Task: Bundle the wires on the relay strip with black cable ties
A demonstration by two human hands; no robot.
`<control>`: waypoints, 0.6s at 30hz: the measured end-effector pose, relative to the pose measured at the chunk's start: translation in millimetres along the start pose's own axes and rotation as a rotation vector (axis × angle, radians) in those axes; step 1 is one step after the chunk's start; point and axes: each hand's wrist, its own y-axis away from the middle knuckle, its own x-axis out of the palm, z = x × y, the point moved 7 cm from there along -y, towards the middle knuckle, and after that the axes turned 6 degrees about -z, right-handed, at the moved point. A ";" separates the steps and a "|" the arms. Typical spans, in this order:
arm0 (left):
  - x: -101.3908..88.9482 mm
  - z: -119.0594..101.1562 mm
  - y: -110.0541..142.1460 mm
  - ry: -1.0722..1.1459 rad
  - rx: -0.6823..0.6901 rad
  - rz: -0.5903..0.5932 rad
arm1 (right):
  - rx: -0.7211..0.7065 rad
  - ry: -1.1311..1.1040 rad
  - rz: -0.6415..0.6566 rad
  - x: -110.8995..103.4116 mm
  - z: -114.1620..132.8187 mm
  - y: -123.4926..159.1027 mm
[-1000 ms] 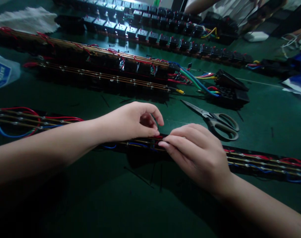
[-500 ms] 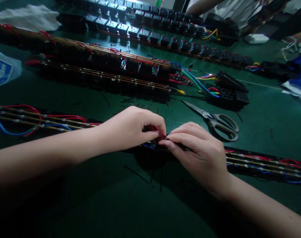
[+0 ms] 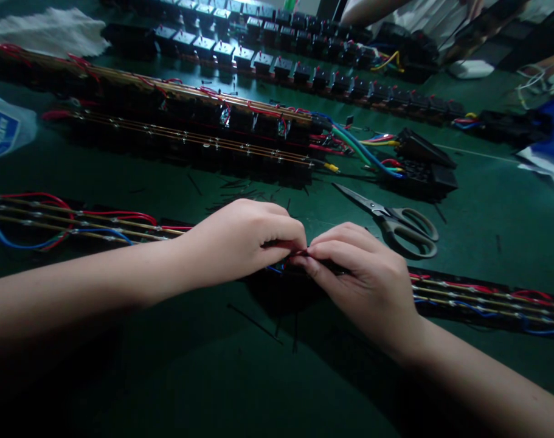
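Note:
A long wired strip [image 3: 491, 304] lies across the green table, with metal rods and red and blue wires along a black base. My left hand [image 3: 252, 237] is over its middle, thumb and fingertips pinched together. Right beside it, my right hand [image 3: 368, 267] pinches at the same spot, its fingertips almost touching the left ones. A small dark bit and some red wire show between the fingertips, too small and shaded to name. Behind my right hand lies a pair of scissors [image 3: 390, 222] with grey handles, its blades pointing up and left.
More wired strips [image 3: 190, 137] and rows of black square blocks [image 3: 263, 61] lie behind. Thin black offcuts [image 3: 253, 322] are scattered around. A plastic bag [image 3: 5, 128] and white cloth [image 3: 44, 30] are at left. Another person's arm [image 3: 368, 9] shows at the top.
The fingers of my left hand have closed in, and the gap between its thumb and forefinger has narrowed. My right hand stays nearly in place. The view has shifted slightly.

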 end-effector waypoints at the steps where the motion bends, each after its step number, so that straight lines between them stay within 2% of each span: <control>1: 0.1 -0.5 0.0 -0.003 0.003 0.002 | 0.011 0.004 0.002 -0.1 -0.6 0.0; 18: 1.0 0.7 -0.3 -0.015 -0.009 -0.004 | -0.004 0.018 0.009 0.4 -0.1 -0.1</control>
